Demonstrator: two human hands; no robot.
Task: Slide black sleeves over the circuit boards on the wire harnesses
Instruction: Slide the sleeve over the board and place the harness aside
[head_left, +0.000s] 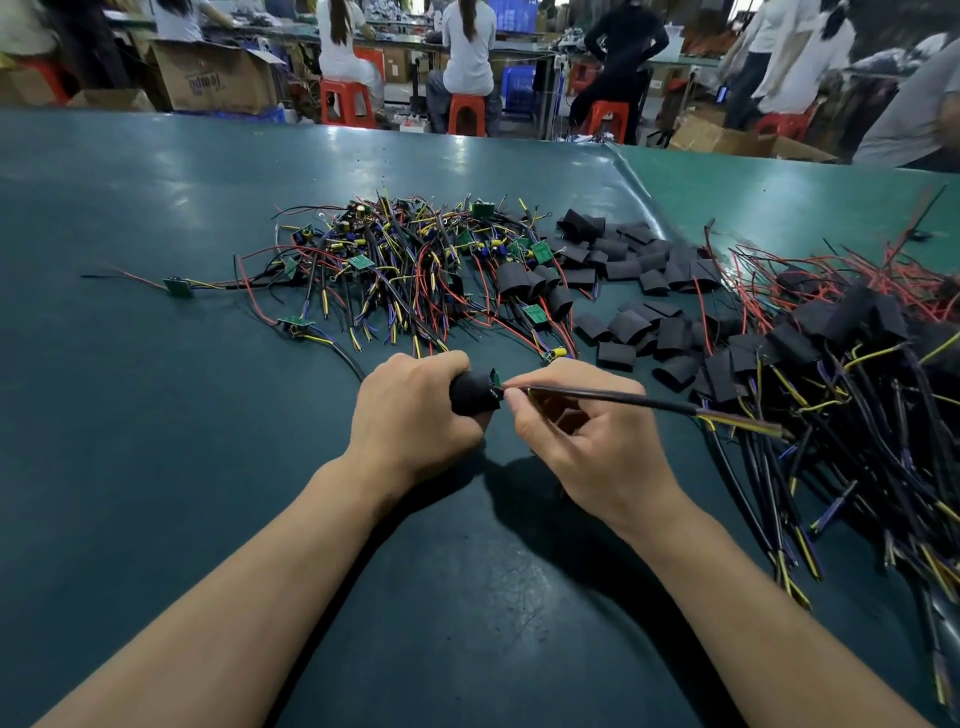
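One black sleeve (474, 392) sat at centre frame, gripped in the curled fingers of the left hand (415, 413); a green corner of a circuit board (495, 376) protruded from its right-hand opening, so the board lay mostly inside. One black-jacketed cable (613, 399) ran from that opening rightward, pinched between thumb and forefinger of the right hand (587, 431) just beside the sleeve mouth, its yellow and purple leads fanning out toward the right of the frame. Both forearms entered from the lower edge, bare.

Several dozen unsleeved wire harnesses (395, 260) lay in a tangled heap above the hands, centre-left: red, black, yellow and purple leads with small green boards showing among them. Two stray boards lay apart from the heap to the left, one (179, 287) at the end of a red and black lead, another (296, 323) nearer the hands.

Many loose black sleeves (639, 270), flattened, were scattered to the right of that heap, upper centre-right, with a second cluster (644, 332) just below.

One large pile of sleeved harnesses (841, 338) filled the right side of the frame, black covers at its top and long leads trailing to the lower right.

All rested on a dark green table mat (156, 364), whose raised edge curved through the upper right.

Background, top of frame: seated persons on red stools (347, 103) at further benches, a cardboard box (215, 78) at upper left, a blue crate (518, 85) near centre.
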